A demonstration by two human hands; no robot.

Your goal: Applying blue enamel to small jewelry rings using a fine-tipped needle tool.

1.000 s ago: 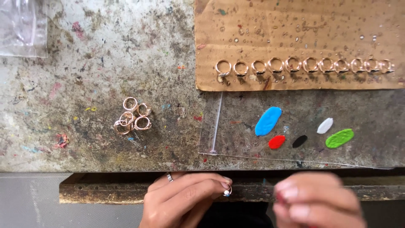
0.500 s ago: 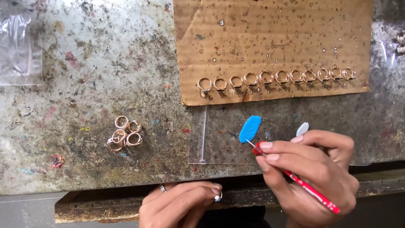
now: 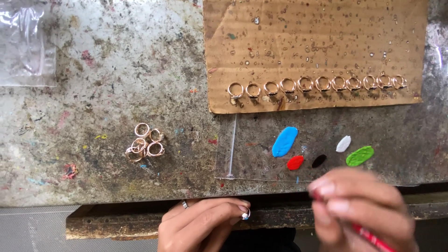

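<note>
Two hands [image 3: 205, 224], ring [image 3: 245, 215], red stick [image 3: 371, 237]

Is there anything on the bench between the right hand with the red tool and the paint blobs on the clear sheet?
Nothing visible does. The right hand, blurred, holds a red tool just below the clear sheet; the red blob, black blob and green blob lie directly above it, uncovered.
</note>
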